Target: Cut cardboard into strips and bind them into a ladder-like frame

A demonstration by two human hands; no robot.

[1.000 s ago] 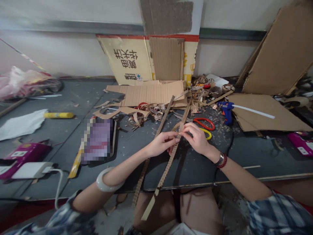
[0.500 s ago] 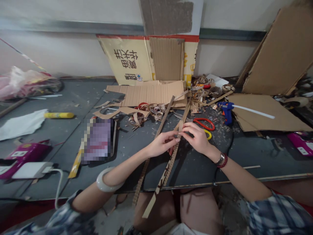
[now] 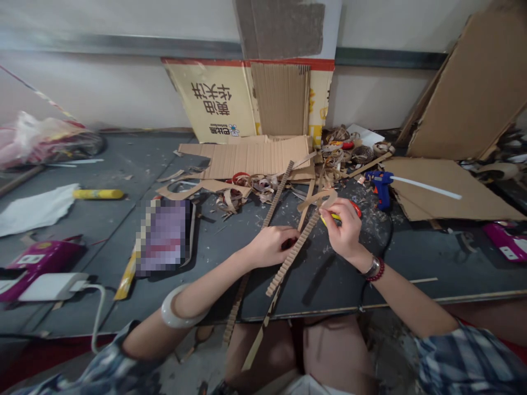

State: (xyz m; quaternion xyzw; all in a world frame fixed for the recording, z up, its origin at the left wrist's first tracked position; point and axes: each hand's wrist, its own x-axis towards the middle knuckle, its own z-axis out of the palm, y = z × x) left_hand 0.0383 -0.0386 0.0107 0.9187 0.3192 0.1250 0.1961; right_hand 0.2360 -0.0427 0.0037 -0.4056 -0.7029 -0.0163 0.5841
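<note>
My right hand [image 3: 345, 226] pinches the upper end of a narrow corrugated cardboard strip [image 3: 293, 255], which slants down to the left above the table. A smooth curled paper layer [image 3: 319, 200] loops from that end. My left hand [image 3: 274, 245] is closed, its fingertips partly hidden, at a second flat cardboard strip [image 3: 258, 341] with dark print that runs beneath the first and over the table's front edge. Another corrugated strip [image 3: 276, 206] lies under my left wrist. Scissors with red and yellow handles [image 3: 354, 208] are partly covered by my right hand.
A blue glue gun [image 3: 382, 189] with a white glue stick sits at right by a cardboard sheet [image 3: 453, 189]. Paper scraps [image 3: 263, 186] and cut cardboard [image 3: 255, 156] lie at the back. At left are a pixelated purple item [image 3: 167, 236], yellow cutter-like tool [image 3: 127, 277] and white charger [image 3: 55, 286].
My hands have separated. The right hand has moved right and slightly nearer with the corrugated strip, whose lower end has risen; a curled paper layer now shows. My left hand has turned knuckles-up.
</note>
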